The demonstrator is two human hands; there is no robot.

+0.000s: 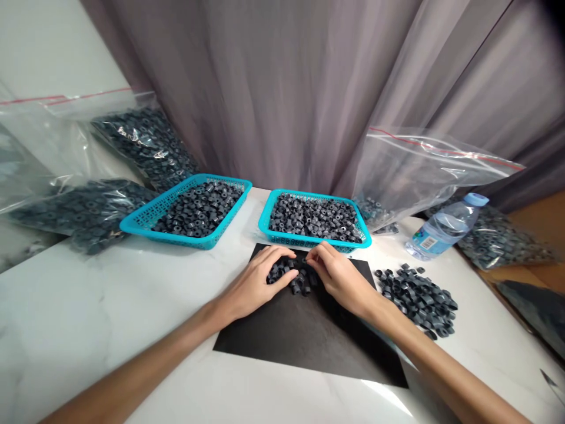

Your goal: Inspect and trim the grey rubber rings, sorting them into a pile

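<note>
Small dark grey ring-like parts lie in a loose pile on a black mat. My left hand curves around the left side of this pile, thumb and fingers apart, with several parts between them. Across from it, my right hand is at the right side of the pile. Its thumb and fingertips are pinched together at the pile's far edge; whatever they hold is too small or hidden to make out. Just beyond both hands stands a blue basket filled with the same parts.
Another blue basket of parts stands left. A heap of parts lies on the white table right of the mat. Behind it are a water bottle and a zip bag. Filled bags lean at the left; a curtain hangs behind.
</note>
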